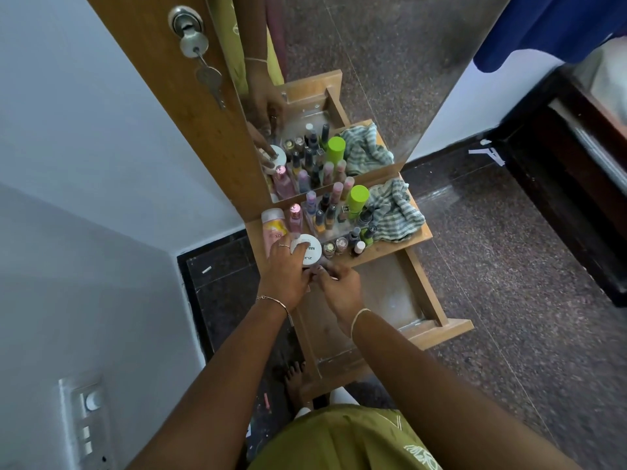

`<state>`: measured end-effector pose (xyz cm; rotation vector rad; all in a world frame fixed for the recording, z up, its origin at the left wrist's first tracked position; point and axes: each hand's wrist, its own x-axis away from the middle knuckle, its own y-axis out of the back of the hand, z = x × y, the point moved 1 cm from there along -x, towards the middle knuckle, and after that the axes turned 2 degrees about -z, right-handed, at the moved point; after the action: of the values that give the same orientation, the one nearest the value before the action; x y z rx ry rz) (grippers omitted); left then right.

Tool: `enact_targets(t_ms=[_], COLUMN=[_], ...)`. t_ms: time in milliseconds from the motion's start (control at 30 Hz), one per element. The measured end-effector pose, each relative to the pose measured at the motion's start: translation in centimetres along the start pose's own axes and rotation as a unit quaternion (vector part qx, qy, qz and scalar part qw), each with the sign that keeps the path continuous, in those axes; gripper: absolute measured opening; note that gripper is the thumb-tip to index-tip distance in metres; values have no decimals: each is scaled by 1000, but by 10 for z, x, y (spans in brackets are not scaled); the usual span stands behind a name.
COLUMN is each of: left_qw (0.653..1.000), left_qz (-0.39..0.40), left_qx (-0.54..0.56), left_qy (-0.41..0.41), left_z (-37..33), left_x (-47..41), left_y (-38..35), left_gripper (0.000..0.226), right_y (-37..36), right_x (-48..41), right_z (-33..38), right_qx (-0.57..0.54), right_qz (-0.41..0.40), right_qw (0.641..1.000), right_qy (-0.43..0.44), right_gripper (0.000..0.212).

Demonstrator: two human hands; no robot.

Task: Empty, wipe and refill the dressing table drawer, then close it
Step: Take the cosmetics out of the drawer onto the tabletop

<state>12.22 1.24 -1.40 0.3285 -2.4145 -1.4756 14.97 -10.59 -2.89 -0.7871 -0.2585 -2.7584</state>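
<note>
head view, left hand (283,271) on white jar (311,253), right hand (341,288) hold unclear

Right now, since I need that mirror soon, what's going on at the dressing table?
A person is partway through the job. The drawer is pulled out and looks emptied, its floor smudged. Nail polishes and a striped cloth sit on the shelf above. The left hand holds a white tub there; the right hand is close beside it, and whether it holds anything is unclear.
</note>
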Motion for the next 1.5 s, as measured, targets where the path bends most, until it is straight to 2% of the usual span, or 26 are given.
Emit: enact_targets(t_ms=[200,333,467,633,700,767,833,967,1233,1367,1500], left_qw=[997,990,967,941,938,936,937,940,947,952,960], left_qz=[-6,-58,-89,-108,-113,-120,-121,-112,-76,-79,-75], left_qx=[-71,-86,-157,-176,-173,-177,-176,-179,-216,-204,-182], left_qy=[-30,-95,-182,-269,-279,-279,-276,-269,-224,-214,-198], left_z=[-6,-23,-48,-76,-80,-80,-76,-68,-55,-52,-50], left_x=[12,14,9,-5,-10,-15,-17,-16,2,14,32], left_y=[11,19,24,28,29,29,27,19,2,-2,-8], left_gripper=[48,31,24,21,22,21,19,22,30,29,27], right_y=[24,59,95,124,131,134,135,129,113,108,114], right_x=[5,10,0,-41,-63,-84,-101,-125,-148,-155,-155], right_z=[3,10,23,50,57,59,59,57,54,58,68], right_qx=[26,70,181,349,432,522,555,559,571,586,571], right_qz=[-72,-139,-199,-215,-200,-153,-124,-104,-108,-78,-61], right_qw=[997,988,962,903,862,815,798,800,794,786,800], right_qy=[-12,17,52,130,176,201,200,191,177,181,176], right_gripper=[3,12,21,22,21,41,58,68,61,56,49])
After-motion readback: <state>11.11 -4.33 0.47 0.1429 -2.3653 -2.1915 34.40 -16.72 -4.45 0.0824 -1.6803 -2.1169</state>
